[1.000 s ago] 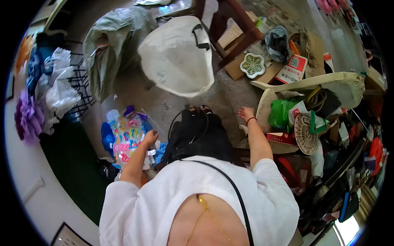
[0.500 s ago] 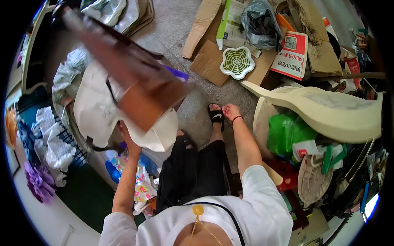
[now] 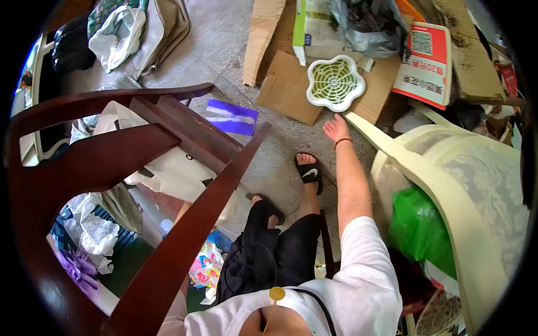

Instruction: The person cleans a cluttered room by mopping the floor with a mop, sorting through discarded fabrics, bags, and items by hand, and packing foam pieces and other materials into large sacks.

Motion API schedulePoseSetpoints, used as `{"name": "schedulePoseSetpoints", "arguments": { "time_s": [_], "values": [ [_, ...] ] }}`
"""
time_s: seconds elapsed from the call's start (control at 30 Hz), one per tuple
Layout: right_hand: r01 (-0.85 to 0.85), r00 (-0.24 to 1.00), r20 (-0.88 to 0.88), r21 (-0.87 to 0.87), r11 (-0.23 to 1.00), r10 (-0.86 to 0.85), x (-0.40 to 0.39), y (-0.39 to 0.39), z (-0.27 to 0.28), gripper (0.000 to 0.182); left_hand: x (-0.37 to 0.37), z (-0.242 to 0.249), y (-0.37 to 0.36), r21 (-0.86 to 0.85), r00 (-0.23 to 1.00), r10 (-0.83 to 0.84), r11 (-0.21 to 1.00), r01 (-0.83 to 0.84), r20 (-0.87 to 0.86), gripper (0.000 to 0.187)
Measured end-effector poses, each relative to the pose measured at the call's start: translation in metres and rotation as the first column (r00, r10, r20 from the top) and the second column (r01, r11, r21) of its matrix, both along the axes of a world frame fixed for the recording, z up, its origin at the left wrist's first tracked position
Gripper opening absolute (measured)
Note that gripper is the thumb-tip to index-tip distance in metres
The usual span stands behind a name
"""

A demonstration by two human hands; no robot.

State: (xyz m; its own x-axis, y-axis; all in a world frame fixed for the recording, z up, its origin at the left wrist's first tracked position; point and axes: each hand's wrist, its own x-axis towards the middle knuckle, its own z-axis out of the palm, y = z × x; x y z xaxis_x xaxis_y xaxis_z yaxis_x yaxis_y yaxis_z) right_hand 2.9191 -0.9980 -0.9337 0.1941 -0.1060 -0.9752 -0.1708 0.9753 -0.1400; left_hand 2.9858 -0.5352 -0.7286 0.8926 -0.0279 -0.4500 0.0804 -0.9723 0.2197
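Observation:
A dark reddish-brown wooden chair (image 3: pixel 126 147) is tipped over on the left, its long rail crossing in front of my left forearm. Behind its bars lies a white cloth bag (image 3: pixel 182 173). My left hand is hidden behind the chair and the bag, so its fingers do not show. My right hand (image 3: pixel 337 130) is stretched forward, fingers extended and nothing in it. It is nearest to a white and green flower-shaped plastic basket (image 3: pixel 335 82) and the tip of a cream curved chair frame (image 3: pixel 400 148).
Flattened cardboard (image 3: pixel 288 89), a grey plastic bag (image 3: pixel 372 28) and a red-and-white printed sign (image 3: pixel 426 64) lie ahead. A green plastic bag (image 3: pixel 421 224) sits inside the cream frame. A purple packet (image 3: pixel 232 117) lies on the floor. Crumpled bags (image 3: pixel 96 229) fill the left.
The brown chair has swung down and left, now spreading across the left side and covering my left hand. My right hand has moved forward towards the basket. The view has shifted.

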Motion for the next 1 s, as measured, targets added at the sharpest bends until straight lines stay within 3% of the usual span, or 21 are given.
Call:
{"name": "schedulePoseSetpoints", "arguments": {
  "time_s": [0.2,0.23,0.3,0.4,0.43,0.47,0.53,0.83,0.93,0.97,1.0],
  "values": [
    [0.15,0.988,-0.037,-0.011,0.989,-0.15,0.025,0.003,-0.062,0.086,-0.013,-0.002,0.022,0.041,0.996,0.001,0.999,0.003,-0.084,0.038],
    [0.273,0.955,-0.117,-0.021,0.962,-0.273,0.033,0.0,-0.074,0.073,-0.015,-0.001,0.025,0.045,0.995,0.005,0.999,-0.001,-0.096,0.038],
    [0.351,0.91,0.238,-0.001,0.936,-0.341,0.034,-0.006,-0.101,0.049,-0.018,-0.001,0.031,0.054,0.994,0.007,0.999,-0.001,-0.112,0.038],
    [0.475,0.88,0.027,-0.078,0.876,-0.475,0.052,-0.004,-0.074,0.025,-0.022,-0.001,0.037,0.064,0.99,0.003,0.998,0.006,-0.138,0.037],
    [0.46,0.888,0.056,-0.085,0.884,-0.457,0.051,-0.002,-0.067,0.02,-0.021,-0.001,0.038,0.065,0.99,-0.002,0.998,0.011,-0.141,0.036],
    [0.557,0.821,0.154,-0.009,0.831,-0.549,0.049,0.0,-0.056,0.013,-0.02,0.0,0.038,0.068,0.99,-0.003,0.998,0.013,-0.14,0.036],
    [0.577,0.761,0.245,0.168,0.8,-0.6,0.037,0.006,-0.03,0.005,-0.017,0.005,0.035,0.059,0.991,-0.01,0.998,0.018,-0.136,0.036],
    [0.11,0.991,0.079,0.029,0.993,-0.112,-0.114,0.1,0.164,0.014,0.008,0.058,0.032,-0.019,0.997,-0.027,0.999,0.026,-0.075,0.034],
    [-0.296,0.952,-0.083,0.001,0.955,0.295,-0.143,0.109,0.256,0.018,0.017,0.073,0.042,-0.252,0.974,-0.114,0.954,0.162,0.195,0.033],
    [-0.338,0.921,-0.201,0.015,0.941,0.334,-0.137,0.113,0.286,0.02,0.014,0.087,0.044,-0.2,0.973,-0.148,0.963,0.183,0.176,0.033],
    [-0.387,0.915,-0.122,0.011,0.922,0.385,-0.136,0.117,0.301,0.021,0.008,0.122,0.029,0.01,0.974,-0.225,0.974,0.226,-0.039,0.029]
  ]
}}
